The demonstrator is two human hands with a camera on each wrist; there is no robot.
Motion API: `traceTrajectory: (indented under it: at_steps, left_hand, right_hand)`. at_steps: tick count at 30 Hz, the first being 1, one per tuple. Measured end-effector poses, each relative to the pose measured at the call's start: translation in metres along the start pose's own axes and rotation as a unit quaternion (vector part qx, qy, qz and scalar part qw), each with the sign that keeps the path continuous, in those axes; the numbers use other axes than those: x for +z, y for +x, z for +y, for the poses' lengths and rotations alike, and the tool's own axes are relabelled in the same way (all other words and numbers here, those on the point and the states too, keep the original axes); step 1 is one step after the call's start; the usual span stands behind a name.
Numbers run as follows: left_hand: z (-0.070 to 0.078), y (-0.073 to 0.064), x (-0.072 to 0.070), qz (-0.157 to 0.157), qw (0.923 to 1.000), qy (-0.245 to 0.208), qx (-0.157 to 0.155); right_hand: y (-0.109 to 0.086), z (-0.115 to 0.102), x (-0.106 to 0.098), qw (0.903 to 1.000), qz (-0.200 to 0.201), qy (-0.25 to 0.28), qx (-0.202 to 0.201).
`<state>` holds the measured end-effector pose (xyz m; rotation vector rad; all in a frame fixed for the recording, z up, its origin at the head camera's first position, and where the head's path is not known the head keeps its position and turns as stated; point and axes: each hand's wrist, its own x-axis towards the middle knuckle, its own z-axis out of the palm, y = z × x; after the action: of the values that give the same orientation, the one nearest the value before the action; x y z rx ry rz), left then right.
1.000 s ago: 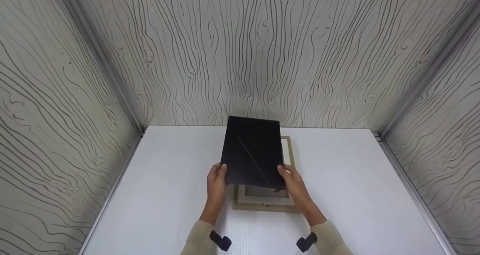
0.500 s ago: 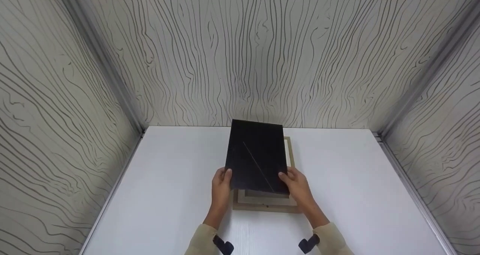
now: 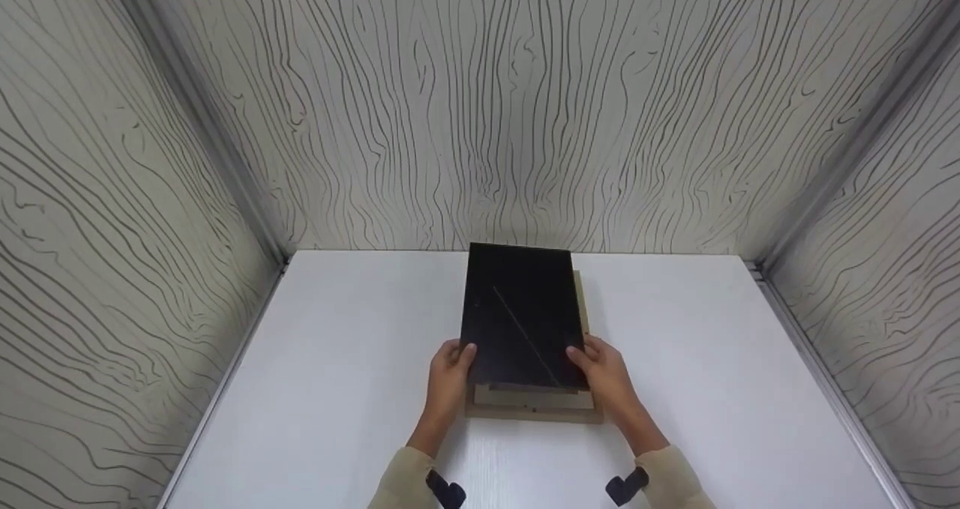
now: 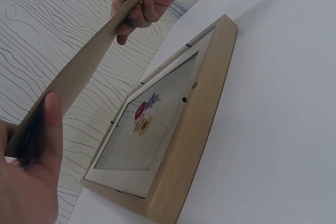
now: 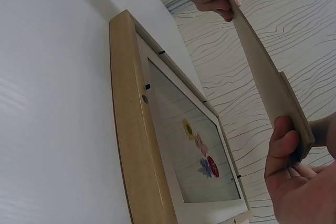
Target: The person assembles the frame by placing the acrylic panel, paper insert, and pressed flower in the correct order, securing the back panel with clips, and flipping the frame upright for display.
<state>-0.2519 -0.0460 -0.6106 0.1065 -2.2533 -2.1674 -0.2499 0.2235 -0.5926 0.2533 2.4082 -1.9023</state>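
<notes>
A light wooden picture frame (image 3: pixel 534 413) lies face down on the white table (image 3: pixel 337 359). Its open back shows a white mat and a small flower picture (image 4: pixel 143 119) (image 5: pixel 202 156). Both hands hold a black backing board (image 3: pixel 523 314) tilted just above the frame. My left hand (image 3: pixel 448 378) grips the board's near left edge, thumb on top (image 4: pixel 52 124). My right hand (image 3: pixel 606 378) grips its near right edge (image 5: pixel 286 145). The board's underside is plain brown (image 4: pixel 79 72) (image 5: pixel 257 61). It hides most of the frame from the head view.
Wood-grain panel walls (image 3: pixel 480 104) enclose the table on the left, back and right. Small black tabs (image 4: pixel 184 99) line the frame's inner rim. Black straps (image 3: pixel 442 488) sit on both cream sleeves.
The black board has moved right and down toward the frame, covering more of it. Both hands came along with it and sit lower over the frame's near end.
</notes>
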Motion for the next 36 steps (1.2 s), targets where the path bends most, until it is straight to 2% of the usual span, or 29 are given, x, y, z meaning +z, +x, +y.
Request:
traceTrajectory:
  at_steps: [9,12,20,27,36]
  left_hand:
    - [-0.004,-0.001,-0.001,-0.036,0.9991,0.018,-0.015]
    - [-0.006,-0.001,0.000,-0.037,0.9983,0.045,-0.011]
    - [-0.011,0.001,-0.001,-0.060,0.9963,0.061,-0.010]
    - [-0.020,0.001,-0.001,-0.087,0.9950,0.045,-0.016]
    - [-0.028,-0.002,0.001,-0.110,0.9934,0.027,-0.019]
  right_hand:
    - [0.003,0.008,-0.009,0.9999,0.009,-0.005,-0.002]
    - [0.005,0.011,-0.012,1.0000,0.005,-0.005,-0.004]
    - [0.006,0.019,-0.014,0.9994,0.009,-0.034,0.001]
    - [0.006,0.023,-0.016,0.9991,0.008,-0.040,-0.004]
    - [0.009,0.032,-0.018,0.9995,0.005,-0.026,0.014]
